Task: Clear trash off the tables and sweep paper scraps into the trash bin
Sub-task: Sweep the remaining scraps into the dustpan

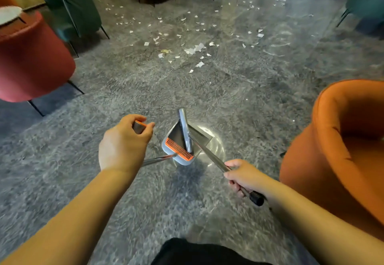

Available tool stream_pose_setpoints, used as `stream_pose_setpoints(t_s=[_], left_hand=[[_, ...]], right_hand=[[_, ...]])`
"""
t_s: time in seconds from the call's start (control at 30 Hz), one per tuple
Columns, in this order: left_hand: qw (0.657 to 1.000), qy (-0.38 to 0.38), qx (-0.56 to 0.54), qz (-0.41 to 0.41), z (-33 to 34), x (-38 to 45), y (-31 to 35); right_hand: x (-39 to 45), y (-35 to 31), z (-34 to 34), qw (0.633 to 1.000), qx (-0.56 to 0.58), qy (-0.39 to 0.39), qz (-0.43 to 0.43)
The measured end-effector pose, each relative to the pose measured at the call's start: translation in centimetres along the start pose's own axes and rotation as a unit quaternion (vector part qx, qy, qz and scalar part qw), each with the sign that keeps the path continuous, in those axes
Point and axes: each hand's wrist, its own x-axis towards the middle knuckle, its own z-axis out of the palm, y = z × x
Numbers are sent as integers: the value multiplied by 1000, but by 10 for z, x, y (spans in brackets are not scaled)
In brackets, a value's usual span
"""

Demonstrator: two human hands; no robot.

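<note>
While the head view looks down at a grey marbled floor (pixel 239 102), the left hand (pixel 122 144) curls round the grey, orange-tipped top of the dustpan handle (pixel 138 126), thumb and fingers wrapped about it. Its metal pole (pixel 158 159) runs down to the dustpan (pixel 182 142), grey with an orange comb edge, between the two hands. The right hand (pixel 245 176) grips the broom handle (pixel 209 154) near its black end cap, fingers closed around the shaft; the broom head (pixel 185 127) lies in the dustpan. Paper scraps (pixel 195 48) are scattered on the floor well ahead, between red and green chairs. An orange chair (pixel 342 150) stands just beside the right arm.
</note>
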Motion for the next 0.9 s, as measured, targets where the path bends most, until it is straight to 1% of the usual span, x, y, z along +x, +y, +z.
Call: stream_pose_setpoints(t_s=[0.13,0.37,0.57,0.67,0.8,0.9], left_hand=[[1000,15,-19,2,30,98,21],[998,20,-45,32,82,287,54],[997,23,-49,54,120,420,86],[997,26,-46,53,144,484,95],[997,33,-38,51,184,572,106],[999,37,-29,22,216,640,116]], right_hand=[[70,-70,-27,1000,8,11,-9],[201,-218,-64,998,40,45,-26],[296,-324,-86,996,39,67,-40],[343,-370,-103,996,41,69,-41],[421,-434,-135,997,11,62,-52],[484,-485,-156,998,-12,41,-54]])
